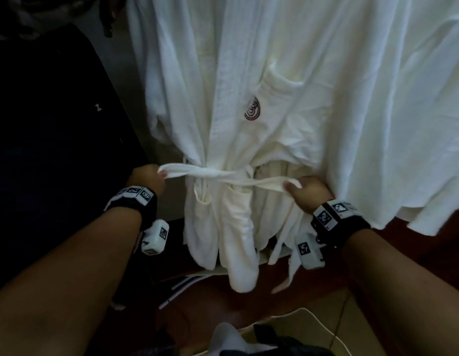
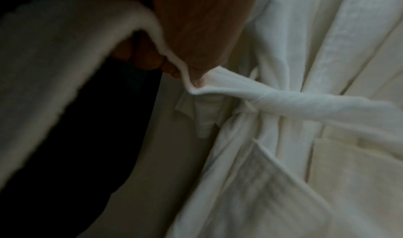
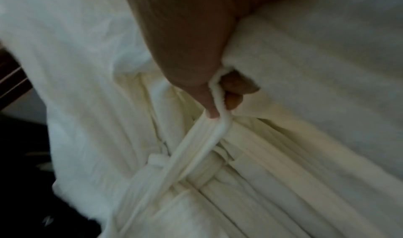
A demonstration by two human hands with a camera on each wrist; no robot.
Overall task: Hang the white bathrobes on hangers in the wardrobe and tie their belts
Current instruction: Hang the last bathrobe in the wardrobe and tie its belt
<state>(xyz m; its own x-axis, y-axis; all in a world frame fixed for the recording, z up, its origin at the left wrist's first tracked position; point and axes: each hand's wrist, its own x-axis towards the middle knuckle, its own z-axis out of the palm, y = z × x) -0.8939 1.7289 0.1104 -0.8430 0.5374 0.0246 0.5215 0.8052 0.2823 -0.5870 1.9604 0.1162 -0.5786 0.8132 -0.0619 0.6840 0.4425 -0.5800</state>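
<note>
A white bathrobe (image 1: 249, 73) with a dark red spiral crest hangs in front of me, its waist gathered by a white belt (image 1: 218, 174). My left hand (image 1: 148, 179) pinches the belt's left end (image 2: 218, 85) and holds it out to the left. My right hand (image 1: 308, 192) grips the other belt end (image 3: 196, 147) at the right of the waist. The two ends cross at the robe's front (image 1: 245, 176). A second white bathrobe (image 1: 416, 111) hangs close on the right. The hangers are out of view.
A dark wardrobe panel (image 1: 56, 124) stands at the left. Below the robes lies a reddish-brown wardrobe floor (image 1: 313, 286) with white slats (image 1: 182, 281). A white cable (image 1: 321, 322) and dark items (image 1: 274, 340) lie at the bottom.
</note>
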